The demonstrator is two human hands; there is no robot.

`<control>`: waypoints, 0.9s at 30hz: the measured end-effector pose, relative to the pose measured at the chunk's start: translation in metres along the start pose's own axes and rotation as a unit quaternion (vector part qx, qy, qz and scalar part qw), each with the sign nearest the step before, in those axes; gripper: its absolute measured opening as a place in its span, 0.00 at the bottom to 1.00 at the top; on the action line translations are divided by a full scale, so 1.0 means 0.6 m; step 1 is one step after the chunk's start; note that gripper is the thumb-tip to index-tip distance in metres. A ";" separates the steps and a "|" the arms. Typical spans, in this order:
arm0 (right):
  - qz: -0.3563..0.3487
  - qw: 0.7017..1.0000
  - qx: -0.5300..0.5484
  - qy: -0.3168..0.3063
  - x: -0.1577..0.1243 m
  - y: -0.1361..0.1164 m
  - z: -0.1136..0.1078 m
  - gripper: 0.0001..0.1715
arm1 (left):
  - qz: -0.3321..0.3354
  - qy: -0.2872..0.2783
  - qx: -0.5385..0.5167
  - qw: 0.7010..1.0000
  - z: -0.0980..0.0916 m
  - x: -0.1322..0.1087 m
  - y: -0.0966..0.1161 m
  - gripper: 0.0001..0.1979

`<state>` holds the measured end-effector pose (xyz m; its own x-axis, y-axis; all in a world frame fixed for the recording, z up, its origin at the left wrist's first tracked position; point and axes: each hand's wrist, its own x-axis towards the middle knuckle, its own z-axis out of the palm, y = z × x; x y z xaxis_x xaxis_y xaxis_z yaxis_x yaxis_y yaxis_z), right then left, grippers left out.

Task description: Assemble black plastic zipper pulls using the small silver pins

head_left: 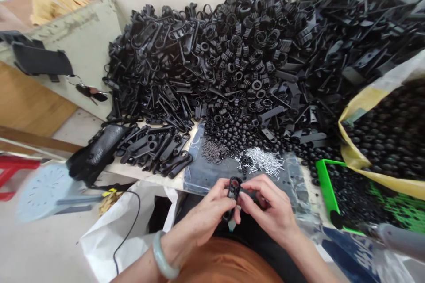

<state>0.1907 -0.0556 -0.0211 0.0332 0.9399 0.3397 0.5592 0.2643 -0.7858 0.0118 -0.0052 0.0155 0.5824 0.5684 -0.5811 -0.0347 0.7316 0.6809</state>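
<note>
A long black plastic part (234, 189) with rounded ends and a round opening near its top stands upright between my hands, above my lap. My left hand (212, 210) grips it along its side, thumb across the front. Close against its right edge are the bent thumb and forefinger of my right hand (267, 205); whatever lies between those fingers is too dark to make out. Just beyond, on a dark mat (206, 177), lie silvery metal pins (265, 161), small brown pieces (214, 149) and black beads (232, 130).
Heaped black plastic parts (159, 48), rings (242, 40) and flat blades (358, 48) fill the bench's back. At right are a bag of black balls (392, 124) and a green tray (327, 190). A stool (43, 192) and white sack (106, 239) stand left.
</note>
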 end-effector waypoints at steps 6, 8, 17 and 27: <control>-0.036 0.998 -0.044 -0.028 0.000 0.001 0.001 0.06 | 0.016 0.019 0.076 0.997 0.005 0.000 0.003 0.11; -0.036 0.998 -0.047 -0.033 0.002 -0.001 -0.001 0.05 | 0.020 0.028 0.106 0.994 0.005 0.000 0.004 0.10; 0.007 1.000 -0.013 -0.024 0.009 -0.023 0.000 0.08 | 0.082 0.028 0.178 0.980 -0.004 0.006 -0.006 0.10; -0.042 0.994 -0.080 -0.067 0.017 -0.024 -0.012 0.12 | 0.103 0.018 0.162 0.981 -0.027 0.020 -0.010 0.14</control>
<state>0.1887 -0.0511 -0.0023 -0.1239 0.9388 0.3214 0.6795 0.3163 -0.6619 0.0056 0.0031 -0.0028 0.5612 0.7084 -0.4280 0.1153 0.4452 0.8880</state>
